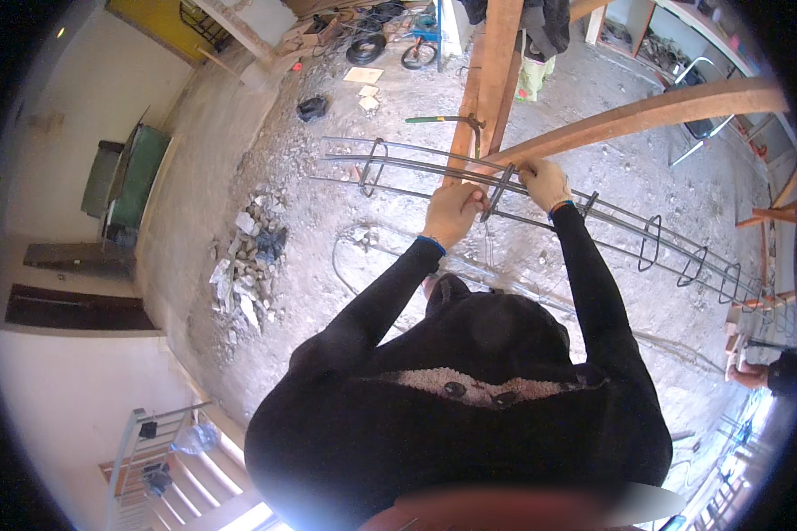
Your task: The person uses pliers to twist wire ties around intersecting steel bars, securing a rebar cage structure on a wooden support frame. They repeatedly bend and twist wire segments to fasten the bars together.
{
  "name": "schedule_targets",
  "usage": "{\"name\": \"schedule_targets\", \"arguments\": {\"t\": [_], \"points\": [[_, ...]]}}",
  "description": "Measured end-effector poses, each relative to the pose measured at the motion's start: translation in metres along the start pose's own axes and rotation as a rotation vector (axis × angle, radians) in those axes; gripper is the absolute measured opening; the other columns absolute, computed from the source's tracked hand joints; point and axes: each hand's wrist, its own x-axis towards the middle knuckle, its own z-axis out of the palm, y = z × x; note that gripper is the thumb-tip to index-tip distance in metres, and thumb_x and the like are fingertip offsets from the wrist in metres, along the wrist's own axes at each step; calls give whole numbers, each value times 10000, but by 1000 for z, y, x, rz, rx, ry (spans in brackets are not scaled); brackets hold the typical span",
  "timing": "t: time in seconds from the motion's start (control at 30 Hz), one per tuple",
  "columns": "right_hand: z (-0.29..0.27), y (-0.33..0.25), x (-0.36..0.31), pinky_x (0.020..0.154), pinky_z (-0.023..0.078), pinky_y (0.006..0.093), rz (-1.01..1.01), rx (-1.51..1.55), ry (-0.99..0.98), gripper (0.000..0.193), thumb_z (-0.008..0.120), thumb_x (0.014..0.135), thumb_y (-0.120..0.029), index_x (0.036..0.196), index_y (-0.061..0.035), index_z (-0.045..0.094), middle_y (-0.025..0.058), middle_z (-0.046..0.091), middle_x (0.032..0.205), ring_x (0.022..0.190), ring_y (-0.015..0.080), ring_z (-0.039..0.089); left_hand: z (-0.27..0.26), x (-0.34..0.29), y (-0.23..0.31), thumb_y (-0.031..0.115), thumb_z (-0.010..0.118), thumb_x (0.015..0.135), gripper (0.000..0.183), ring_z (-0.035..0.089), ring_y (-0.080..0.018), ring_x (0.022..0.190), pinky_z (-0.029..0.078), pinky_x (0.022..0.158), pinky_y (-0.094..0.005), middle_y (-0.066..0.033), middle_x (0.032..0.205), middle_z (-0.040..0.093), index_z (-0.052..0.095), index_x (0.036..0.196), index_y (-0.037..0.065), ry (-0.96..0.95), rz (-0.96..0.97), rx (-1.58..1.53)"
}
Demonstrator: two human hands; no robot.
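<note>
A long cage of steel reinforcing bars [413, 165] runs across in front of me, with several bent square stirrups [650, 243] around it. Between my hands one stirrup [502, 189] stands across the bars. My left hand [452, 215] is closed in a pinch at its lower end; what the fingertips hold is too small to make out, and thin wire strands hang just beneath. Curled over the upper bars, my right hand [546, 185] grips near the top of that stirrup. A green-handled tool [441, 119], perhaps pincers, rests by the wooden post.
A wooden post [494, 71] rises behind the cage, and a slanting beam [646, 115] crosses to the right. Broken rubble [246, 265] lies on the floor at left. A black bag [312, 109] sits farther back. Another person's hand [749, 375] shows at far right.
</note>
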Motion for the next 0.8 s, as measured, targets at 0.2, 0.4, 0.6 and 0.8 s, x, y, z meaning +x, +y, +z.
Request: {"name": "schedule_targets", "arguments": {"t": [0.2,0.4,0.6,0.8], "points": [[4,-5,3,927,590,520,-51,17,61,273,738,926,-264,1105,-84,839,217,807,1066,1041,415,772,0,1,4,119,656,938,140,735,-384,929,563,823,-483,-149,900,762,779,883,82,-7,24,106],[6,-5,4,1000,588,511,21,1,-4,316,715,941,-325,1164,-146,849,195,810,1157,1121,400,767,-2,1,7,116,685,932,95,755,-383,907,568,826,-476,-134,883,785,767,926,69,-20,-16,137],[6,-7,0,973,599,524,-30,23,5,316,674,971,-319,1185,-157,842,193,808,1148,1098,402,770,5,1,-6,131,726,880,109,756,-379,892,564,822,-496,-117,894,806,783,940,61,2,-33,55],[10,-22,6,979,597,517,-91,27,-3,310,635,993,-266,1192,-121,824,188,808,1124,1093,399,766,7,3,-8,93,717,880,82,743,-401,874,560,804,-512,-147,895,794,762,927,43,29,27,68]]}}
